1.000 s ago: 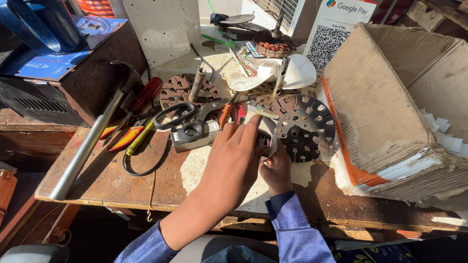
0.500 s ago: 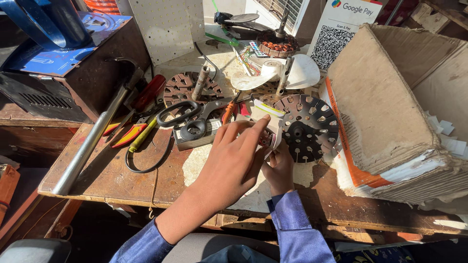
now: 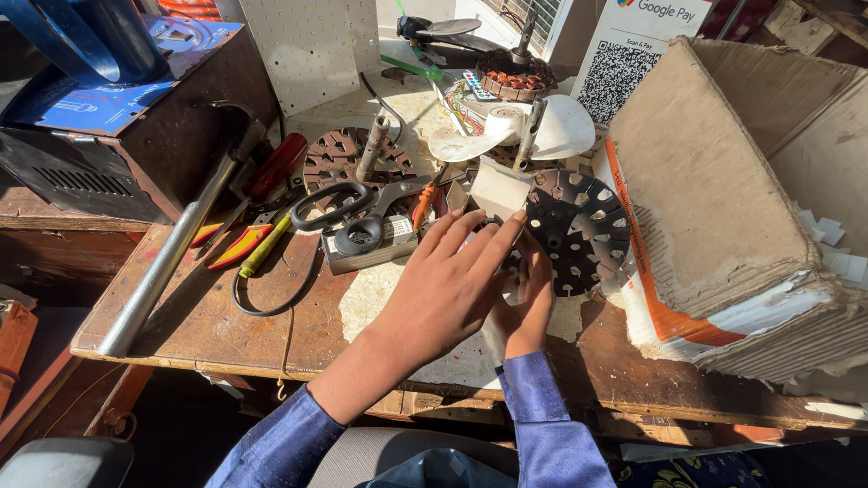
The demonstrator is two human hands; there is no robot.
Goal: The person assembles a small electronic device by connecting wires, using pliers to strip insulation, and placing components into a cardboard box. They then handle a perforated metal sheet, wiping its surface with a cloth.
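My left hand (image 3: 448, 289) lies over the middle of the wooden workbench (image 3: 208, 316) with its fingers stretched forward. Its fingertips pinch the lower edge of a small white paper piece (image 3: 499, 187), which stands upright. Partly hidden under the left hand, my right hand (image 3: 526, 312) has its fingers curled against the left rim of a dark slotted metal disc (image 3: 583, 226). What the right hand grips is hidden.
Black-handled scissors (image 3: 348, 212) lie on a small grey block to the left. Red and yellow hand tools (image 3: 244, 244), a black cable loop (image 3: 271, 303) and a metal pipe (image 3: 167, 267) sit further left. A torn cardboard box (image 3: 723, 208) fills the right. Behind are a white fan blade (image 3: 551, 126) and a shafted rotor (image 3: 362, 158).
The white paper piece has come up at my left fingertips and now stands higher. Both hands stay over the same spot beside the disc.
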